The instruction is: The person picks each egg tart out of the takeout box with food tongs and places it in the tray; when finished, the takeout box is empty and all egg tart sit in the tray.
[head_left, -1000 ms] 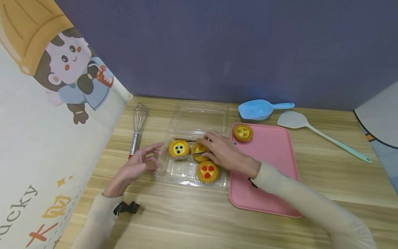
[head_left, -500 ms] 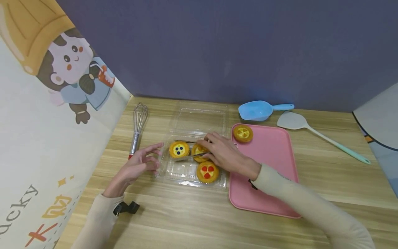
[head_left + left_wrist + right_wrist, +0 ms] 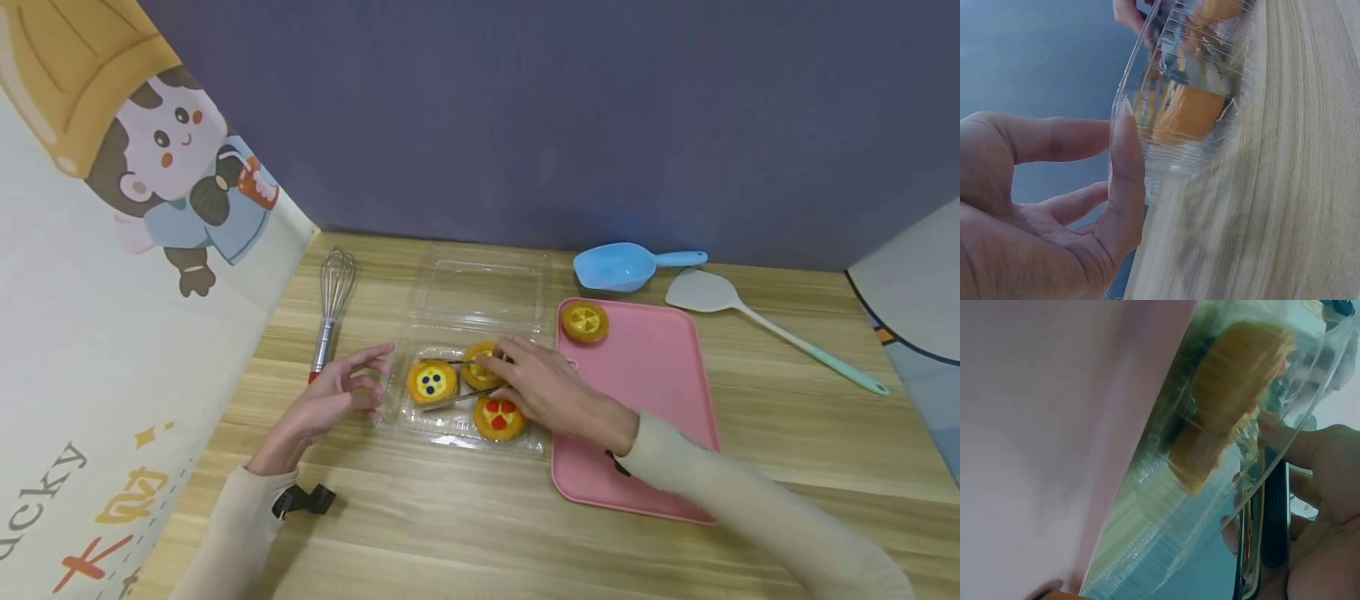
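Observation:
A clear plastic clamshell box (image 3: pixel 442 427) lies opened out, its lid (image 3: pixel 483 290) folded back toward the wall. My left hand (image 3: pixel 324 407) pinches the box's left rim between thumb and finger, as the left wrist view shows. My right hand (image 3: pixel 558 387) grips metal tongs (image 3: pixel 463 399), whose dark handle (image 3: pixel 1275 519) appears in the right wrist view. The tong arms stand on either side of an egg tart with blue dots (image 3: pixel 432 385) at the box's left. Beside it are a yellow-topped tart (image 3: pixel 477 372), partly covered by my fingers, and a tart with red pieces (image 3: pixel 498 422).
A pink tray (image 3: pixel 637 492) lies right of the box, with one yellow-topped tart (image 3: pixel 585 322) in its far left corner. Behind it are a blue scoop (image 3: pixel 618 267) and a pale spatula (image 3: pixel 705 290). A whisk (image 3: pixel 330 308) lies left of the box, behind my left hand.
The tongs and the blue-dotted tart have moved a little toward me inside the box. More of the yellow-topped tart shows. My left hand has stayed at the rim.

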The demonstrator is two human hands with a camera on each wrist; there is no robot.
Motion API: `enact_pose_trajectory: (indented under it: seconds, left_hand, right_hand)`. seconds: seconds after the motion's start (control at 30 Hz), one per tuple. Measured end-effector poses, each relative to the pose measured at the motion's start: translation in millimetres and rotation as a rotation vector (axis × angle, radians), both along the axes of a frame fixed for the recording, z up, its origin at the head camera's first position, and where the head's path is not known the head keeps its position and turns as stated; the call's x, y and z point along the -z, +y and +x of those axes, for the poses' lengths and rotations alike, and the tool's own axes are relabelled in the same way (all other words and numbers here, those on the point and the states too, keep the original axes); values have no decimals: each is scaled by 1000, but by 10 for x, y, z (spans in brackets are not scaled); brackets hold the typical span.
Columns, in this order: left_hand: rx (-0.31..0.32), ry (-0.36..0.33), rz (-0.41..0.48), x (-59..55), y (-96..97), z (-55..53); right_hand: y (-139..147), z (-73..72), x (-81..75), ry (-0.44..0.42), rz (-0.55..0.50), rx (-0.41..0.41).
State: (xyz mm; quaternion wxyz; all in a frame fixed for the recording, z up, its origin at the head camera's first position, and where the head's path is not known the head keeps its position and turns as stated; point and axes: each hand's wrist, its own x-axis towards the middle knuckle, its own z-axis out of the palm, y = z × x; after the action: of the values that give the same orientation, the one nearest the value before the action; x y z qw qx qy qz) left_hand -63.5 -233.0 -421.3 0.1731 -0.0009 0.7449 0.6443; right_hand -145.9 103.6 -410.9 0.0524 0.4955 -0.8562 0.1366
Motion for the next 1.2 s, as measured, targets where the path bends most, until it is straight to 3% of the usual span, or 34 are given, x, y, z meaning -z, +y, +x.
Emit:
enact_pose_trajectory:
  seconds: [0.2, 0.7, 1.2]
  left_hand:
    - [5, -1, -3, 20, -7, -20]
    - [38, 1, -4, 19, -39, 59]
    - [32, 4, -20, 5, -35, 68]
  right_hand:
    - [46, 63, 31, -1, -11, 6]
    - [132, 320, 2, -15, -50, 78]
    - [430, 356, -157, -26, -130, 178]
